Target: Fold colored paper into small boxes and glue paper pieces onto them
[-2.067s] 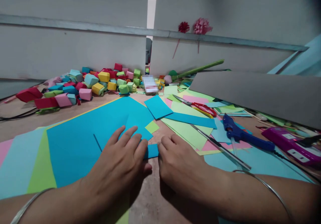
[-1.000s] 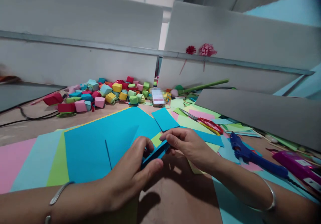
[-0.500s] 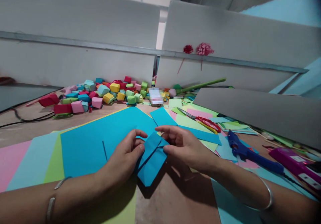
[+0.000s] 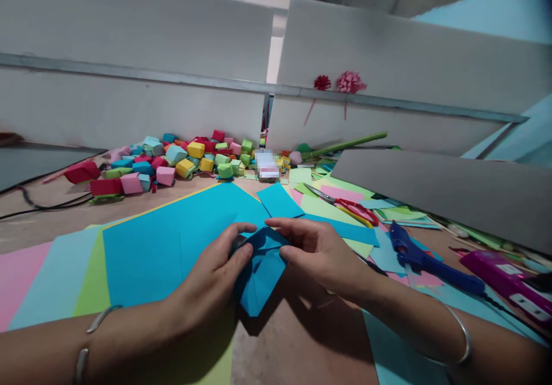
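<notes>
Between my two hands is a small folded piece of blue paper point(image 4: 261, 278), held a little above the table, with its creases and flaps facing me. My left hand point(image 4: 224, 261) grips its left edge, the thumb on the upper left flap. On the opposite side my right hand point(image 4: 313, 250) pinches the right corner between thumb and fingers. The paper's flaps stand partly open and one corner points down toward me. Behind my hands lie a large blue sheet point(image 4: 159, 241) and a smaller blue paper rectangle point(image 4: 280, 200).
Folded paper cubes point(image 4: 172, 158) in many colours are heaped at the back left. To the right lie red-handled scissors point(image 4: 351, 210), a blue glue gun point(image 4: 435, 267) and a purple power strip point(image 4: 504, 284). Coloured sheets point(image 4: 32, 278) spread at left. White boards point(image 4: 129, 109) stand behind.
The folded blue paper's flaps have spread apart and its middle has opened up. My left thumb has shifted slightly up and inward along it; the right hand stays nearly still.
</notes>
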A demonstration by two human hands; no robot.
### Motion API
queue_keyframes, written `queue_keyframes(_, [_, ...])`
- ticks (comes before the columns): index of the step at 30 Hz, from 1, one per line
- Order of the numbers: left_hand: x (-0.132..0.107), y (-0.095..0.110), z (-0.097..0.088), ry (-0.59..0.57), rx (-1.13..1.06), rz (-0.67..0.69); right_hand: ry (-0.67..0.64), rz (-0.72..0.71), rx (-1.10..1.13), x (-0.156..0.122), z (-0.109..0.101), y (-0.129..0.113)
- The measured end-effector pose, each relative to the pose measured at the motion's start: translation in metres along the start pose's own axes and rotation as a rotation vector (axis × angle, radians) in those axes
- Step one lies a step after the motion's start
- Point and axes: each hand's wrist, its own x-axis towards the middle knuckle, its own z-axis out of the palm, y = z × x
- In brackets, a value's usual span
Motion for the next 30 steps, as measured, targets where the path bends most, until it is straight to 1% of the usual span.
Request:
queue_keyframes(3, [0.002,-0.005,0.000,0.005,-0.057,0.028,0.011,-0.025,-0.164,0.000,0.000,0.004])
queue_keyframes(6, [0.002,-0.008,0.000,-0.018,-0.135,0.021,0.035,-0.124,-0.330,-0.002,0.000,0.004])
queue_keyframes(8, [0.002,-0.007,0.001,-0.011,-0.200,0.000,0.052,-0.253,-0.445,-0.003,0.000,0.005])
queue_keyframes(12, [0.002,-0.006,0.003,0.002,-0.282,-0.055,0.116,-0.590,-0.668,-0.005,0.001,0.010])
queue_keyframes(14, [0.002,-0.005,0.004,-0.009,-0.344,-0.089,0.124,-0.714,-0.768,-0.004,0.002,0.014])
queue_keyframes(17, [0.003,-0.004,0.005,-0.022,-0.413,-0.113,0.135,-0.832,-0.899,-0.005,0.001,0.018])
queue_keyframes(20, [0.002,-0.003,0.004,-0.038,-0.384,-0.081,0.162,-0.899,-1.005,-0.007,0.000,0.017])
queue_keyframes(22, [0.002,-0.002,0.003,-0.056,-0.325,-0.042,0.179,-0.878,-1.019,-0.009,0.000,0.015])
queue_keyframes(24, [0.000,-0.001,0.003,-0.066,-0.255,-0.007,0.234,-0.778,-0.957,-0.009,0.000,0.014])
queue_keyframes(26, [-0.001,-0.001,0.002,-0.072,-0.188,0.006,0.262,-0.607,-0.824,-0.008,0.001,0.011])
queue_keyframes(30, [-0.002,0.001,0.002,-0.108,-0.052,0.019,0.159,-0.198,-0.410,-0.004,0.001,0.001])
